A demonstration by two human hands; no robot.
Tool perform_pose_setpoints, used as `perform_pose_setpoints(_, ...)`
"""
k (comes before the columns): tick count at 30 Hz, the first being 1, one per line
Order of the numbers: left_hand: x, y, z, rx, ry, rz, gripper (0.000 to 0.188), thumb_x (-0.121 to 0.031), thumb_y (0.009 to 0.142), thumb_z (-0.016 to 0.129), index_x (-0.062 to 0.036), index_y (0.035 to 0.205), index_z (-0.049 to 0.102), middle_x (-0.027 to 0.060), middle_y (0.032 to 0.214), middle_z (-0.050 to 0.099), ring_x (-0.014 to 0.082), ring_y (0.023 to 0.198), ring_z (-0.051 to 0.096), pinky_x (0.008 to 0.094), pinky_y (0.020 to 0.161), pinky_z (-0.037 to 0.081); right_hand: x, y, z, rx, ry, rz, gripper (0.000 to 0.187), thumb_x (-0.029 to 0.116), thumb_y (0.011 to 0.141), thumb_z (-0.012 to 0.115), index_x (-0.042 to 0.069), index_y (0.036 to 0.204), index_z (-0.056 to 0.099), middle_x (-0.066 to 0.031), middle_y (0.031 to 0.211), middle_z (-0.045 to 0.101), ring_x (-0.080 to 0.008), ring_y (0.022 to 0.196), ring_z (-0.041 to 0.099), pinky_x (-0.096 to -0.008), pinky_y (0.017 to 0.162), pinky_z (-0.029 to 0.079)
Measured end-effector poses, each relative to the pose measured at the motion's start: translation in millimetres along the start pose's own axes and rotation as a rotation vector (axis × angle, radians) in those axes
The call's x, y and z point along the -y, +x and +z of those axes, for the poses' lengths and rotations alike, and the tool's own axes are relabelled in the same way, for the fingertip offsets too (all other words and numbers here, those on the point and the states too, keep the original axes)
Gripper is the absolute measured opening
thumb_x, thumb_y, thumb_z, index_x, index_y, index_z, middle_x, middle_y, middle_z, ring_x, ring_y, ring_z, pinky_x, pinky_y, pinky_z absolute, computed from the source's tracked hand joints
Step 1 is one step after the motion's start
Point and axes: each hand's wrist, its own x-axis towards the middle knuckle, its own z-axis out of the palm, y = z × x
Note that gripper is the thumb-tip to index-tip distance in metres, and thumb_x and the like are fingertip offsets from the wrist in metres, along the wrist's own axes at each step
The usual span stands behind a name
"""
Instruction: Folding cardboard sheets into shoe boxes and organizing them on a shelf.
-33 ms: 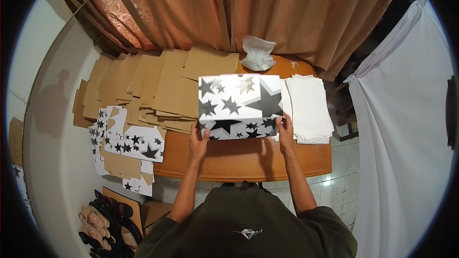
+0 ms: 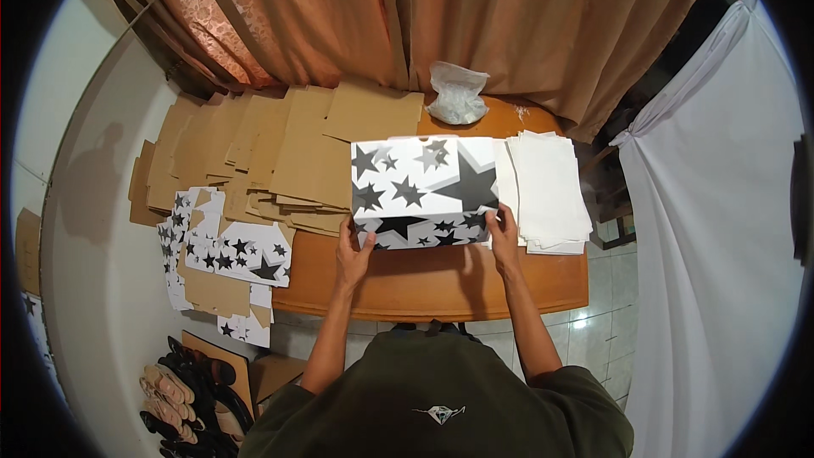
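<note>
Between my two hands is a closed shoebox (image 2: 409, 192), white with black and grey stars, its lid and near side showing. My left hand (image 2: 354, 252) grips its near left corner, thumb on the near side. At the near right corner, my right hand (image 2: 504, 237) holds the other end. The box is over the middle of the wooden table (image 2: 424, 284). Whether it touches the tabletop, I cannot tell. Just past its right end lies a stack of white paper sheets (image 2: 547, 191).
Overlapping stacks of flat brown cardboard (image 2: 292, 140) cover the table's left side. Star-printed cardboard pieces (image 2: 246, 254) lie at its near left. A clear plastic bag (image 2: 458, 97) stands behind the box. Several shoes (image 2: 182, 394) are at lower left; a white cloth (image 2: 704, 246) hangs at right.
The shoebox has tilted slightly, its far edge coming a little nearer to me. The bright glare on its lid has faded. Both hands keep their hold.
</note>
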Motion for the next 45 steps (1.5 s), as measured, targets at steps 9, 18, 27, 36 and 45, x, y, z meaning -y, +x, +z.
perform_pose_setpoints(9, 49.6, -50.2, -17.1, 0.025, 0.107, -0.144, 0.064, -0.032, 0.095, 0.074, -0.0006, 0.141, 0.043, 0.0157, 0.125, 0.063, 0.0238, 0.113, 0.06, 0.0366, 0.091, 0.05, -75.7, -29.9, -32.8, 0.236, -0.035, 0.27, 0.034, 0.031, 0.099, 0.069, 0.005, 0.114, 0.053, -0.001, 0.099, 0.056, -0.01, 0.092, 0.048, -0.0273, 0.08, 0.042)
perform_pose_setpoints(18, 78.5, -63.9, -27.1, 0.129, 0.276, -0.236, 0.08, -0.028, 0.087, 0.082, -0.0047, 0.15, 0.036, 0.0219, 0.136, 0.054, 0.03, 0.117, 0.059, 0.0419, 0.094, 0.051, -92.4, -43.3, -29.3, 0.26, -0.178, 0.23, 0.059, 0.038, 0.099, 0.066, 0.003, 0.142, 0.046, -0.0184, 0.138, 0.052, -0.0246, 0.123, 0.053, -0.036, 0.105, 0.042)
perform_pose_setpoints(27, 18.4, -75.1, 17.0, -0.192, -0.502, -0.966, 0.128, -0.035, 0.082, 0.087, -0.0253, 0.16, -0.014, 0.0263, 0.161, 0.021, 0.0471, 0.137, 0.042, 0.0614, 0.095, 0.052, -89.4, 9.2, -25.9, 0.209, -0.077, 0.241, 0.063, 0.042, 0.108, 0.045, 0.011, 0.16, 0.03, -0.0123, 0.148, 0.047, -0.0243, 0.133, 0.047, -0.0346, 0.114, 0.035)
perform_pose_setpoints(36, 21.5, -39.2, 42.8, -0.129, -0.422, -0.886, 0.103, -0.037, 0.088, 0.081, -0.0305, 0.158, 0.005, 0.0112, 0.165, 0.016, 0.0406, 0.145, 0.031, 0.0638, 0.099, 0.047, -89.7, 26.1, -23.2, 0.438, -0.337, 0.154, 0.054, 0.026, 0.099, 0.067, 0.01, 0.149, 0.052, -0.0054, 0.111, 0.064, -0.0166, 0.097, 0.059, -0.0314, 0.09, 0.049)
perform_pose_setpoints(45, -0.5, -2.8, 59.1, 0.223, -0.13, -0.476, 0.076, 0.004, 0.092, 0.068, -0.0125, 0.157, 0.031, 0.0173, 0.156, 0.042, 0.0303, 0.143, 0.041, 0.037, 0.116, 0.036, -49.2, -51.5, -14.0, 0.451, -0.531, 0.122, 0.035, 0.019, 0.089, 0.074, -0.001, 0.115, 0.061, -0.0117, 0.093, 0.07, -0.0212, 0.077, 0.067, -0.0342, 0.073, 0.054)
